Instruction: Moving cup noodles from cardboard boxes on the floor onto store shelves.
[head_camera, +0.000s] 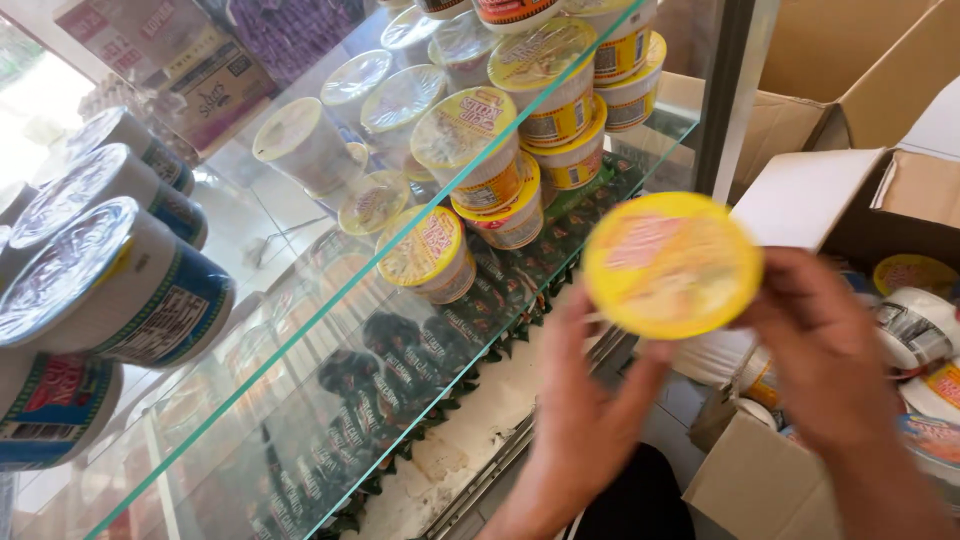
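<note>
Both my hands hold one yellow-lidded noodle cup (672, 262) in the air, its round lid facing me. My left hand (590, 410) grips its lower left rim from below. My right hand (825, 355) clasps its right side. The cup hangs in front of a glass shelf (330, 300) that carries stacked yellow noodle cups (478, 150) toward the back and several blue-and-white cups (110, 290) at the left.
An open cardboard box (840, 190) at the right holds more cups (915, 325). Dark green packets (420, 360) lie in rows on the shelf under the glass. A dark vertical frame post (725, 90) stands between shelf and box.
</note>
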